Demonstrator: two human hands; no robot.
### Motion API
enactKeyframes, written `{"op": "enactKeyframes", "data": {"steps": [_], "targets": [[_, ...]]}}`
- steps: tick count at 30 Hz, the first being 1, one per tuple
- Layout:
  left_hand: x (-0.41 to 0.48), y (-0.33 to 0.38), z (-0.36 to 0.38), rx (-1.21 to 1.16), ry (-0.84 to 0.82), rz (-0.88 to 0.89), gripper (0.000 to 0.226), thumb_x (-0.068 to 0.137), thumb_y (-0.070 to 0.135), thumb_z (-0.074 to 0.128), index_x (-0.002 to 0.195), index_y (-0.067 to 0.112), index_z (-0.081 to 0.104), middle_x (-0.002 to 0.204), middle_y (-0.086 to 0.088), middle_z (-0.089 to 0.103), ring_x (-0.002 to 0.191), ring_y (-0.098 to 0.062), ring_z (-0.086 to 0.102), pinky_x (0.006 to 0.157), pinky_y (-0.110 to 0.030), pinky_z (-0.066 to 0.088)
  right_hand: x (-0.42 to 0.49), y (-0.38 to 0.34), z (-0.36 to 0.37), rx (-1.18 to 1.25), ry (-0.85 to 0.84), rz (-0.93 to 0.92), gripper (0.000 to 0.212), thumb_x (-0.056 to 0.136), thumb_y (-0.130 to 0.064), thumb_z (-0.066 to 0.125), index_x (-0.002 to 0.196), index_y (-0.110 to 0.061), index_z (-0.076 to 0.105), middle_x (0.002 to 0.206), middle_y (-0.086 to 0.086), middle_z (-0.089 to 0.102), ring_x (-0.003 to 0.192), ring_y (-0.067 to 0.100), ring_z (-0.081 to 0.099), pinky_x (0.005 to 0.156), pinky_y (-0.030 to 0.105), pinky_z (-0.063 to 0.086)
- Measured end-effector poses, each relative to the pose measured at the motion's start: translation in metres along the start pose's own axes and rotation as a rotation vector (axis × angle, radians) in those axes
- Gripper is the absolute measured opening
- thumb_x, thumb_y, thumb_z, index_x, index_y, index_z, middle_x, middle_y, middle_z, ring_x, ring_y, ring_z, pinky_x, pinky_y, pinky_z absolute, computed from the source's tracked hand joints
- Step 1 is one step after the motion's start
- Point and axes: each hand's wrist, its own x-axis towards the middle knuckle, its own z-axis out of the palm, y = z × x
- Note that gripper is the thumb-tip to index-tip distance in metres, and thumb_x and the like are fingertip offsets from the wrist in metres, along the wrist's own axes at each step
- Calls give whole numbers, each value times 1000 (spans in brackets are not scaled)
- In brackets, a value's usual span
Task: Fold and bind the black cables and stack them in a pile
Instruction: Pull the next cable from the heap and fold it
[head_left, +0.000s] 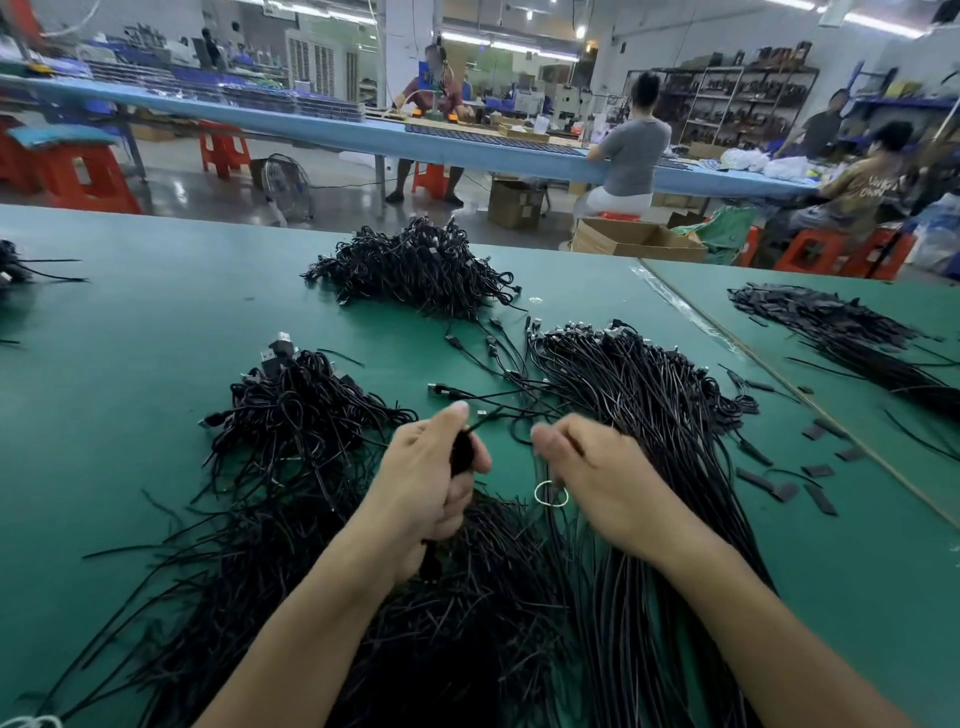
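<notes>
Green matte tabletop (130, 415) carries everything.

Long sheaf of straight black cables (649, 467): runs from the near edge up the right of centre, plug ends fanned toward the far edge.

Tangled mass of thin black strands (467, 597): near edge, centre, under both forearms.

Far heap of folded black cable bundles (415, 270): centre, close to the far edge.

Second, nearer heap of folded bundles (296, 415): left of centre.

Left hand (431, 488): clenched round a folded black cable (461, 452), thumb up, above the strands.

Right hand (602, 478): fingers curled, motion-blurred; cannot tell what it grasps, possibly a loose cable end.

Pale thin ring (550, 493): just below the right fingers.
</notes>
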Motion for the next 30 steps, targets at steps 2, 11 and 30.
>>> {"op": "enactKeyframes", "data": {"steps": [2,11,30], "targets": [[1,3,-1,-36,28,33,60,104,36,40,48,22,57,42,3,34,31,-10,23,33,-15,19,-3,21,12,-229,-150,143,41,98,-56,46,86,-18,58,78,-3,62,60,9,55,55,22,46],[2,5,-4,-228,81,81,65,104,49,35,45,23,43,45,-2,44,35,-14,39,35,-20,34,-8,42,52,-368,-210,340,36,97,-43,57,77,-13,59,83,4,60,81,28,62,74,34,52],[-7,3,8,119,-123,172,30,88,40,46,68,24,62,38,-1,37,30,-14,24,38,-17,20,-24,-43,-10,361,309,-231,15,82,-14,79,85,-28,75,74,-11,73,67,7,69,66,22,56]]}}
